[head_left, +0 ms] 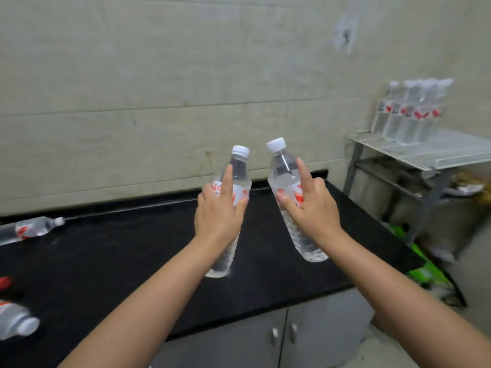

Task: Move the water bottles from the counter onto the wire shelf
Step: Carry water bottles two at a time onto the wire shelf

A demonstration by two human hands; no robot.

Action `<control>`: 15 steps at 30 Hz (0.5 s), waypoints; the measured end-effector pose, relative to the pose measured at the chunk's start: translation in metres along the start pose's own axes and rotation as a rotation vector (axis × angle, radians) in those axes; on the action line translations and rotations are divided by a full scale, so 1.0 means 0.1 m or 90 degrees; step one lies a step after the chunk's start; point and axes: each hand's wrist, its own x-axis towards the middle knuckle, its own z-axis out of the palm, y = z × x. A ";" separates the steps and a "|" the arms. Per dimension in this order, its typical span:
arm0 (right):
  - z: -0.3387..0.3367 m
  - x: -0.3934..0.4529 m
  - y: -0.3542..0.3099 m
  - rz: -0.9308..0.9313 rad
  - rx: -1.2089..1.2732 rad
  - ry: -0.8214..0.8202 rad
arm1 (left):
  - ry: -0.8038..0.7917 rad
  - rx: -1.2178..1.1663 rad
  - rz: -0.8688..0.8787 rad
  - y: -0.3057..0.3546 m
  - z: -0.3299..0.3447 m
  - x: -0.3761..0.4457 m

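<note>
My left hand (219, 212) grips a clear water bottle (238, 168) with a white cap and red-and-white label, held upright above the black counter (132, 251). My right hand (309, 205) grips a second such bottle (281, 171), tilted slightly left, also lifted off the counter. Each index finger lies stretched up along its bottle. The white wire shelf (435, 152) stands at the right, with several bottles (409, 115) upright on its back part. Another bottle (29, 229) lies on its side at the counter's far left, and one more (16, 321) lies at the near left edge.
A tiled wall runs behind the counter. Grey cabinet doors (265, 338) with two knobs sit below the counter. Under and beside the shelf frame lie green packaging (422, 272) and other clutter. A red object (5, 282) shows at the left edge.
</note>
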 end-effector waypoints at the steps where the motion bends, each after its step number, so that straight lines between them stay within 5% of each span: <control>1: -0.11 0.08 0.16 0.001 0.001 0.022 | 0.011 -0.005 0.027 0.21 0.09 0.11; 15: -0.84 1.70 2.32 0.057 -0.023 0.193 | 0.105 -0.104 0.207 1.90 1.41 1.81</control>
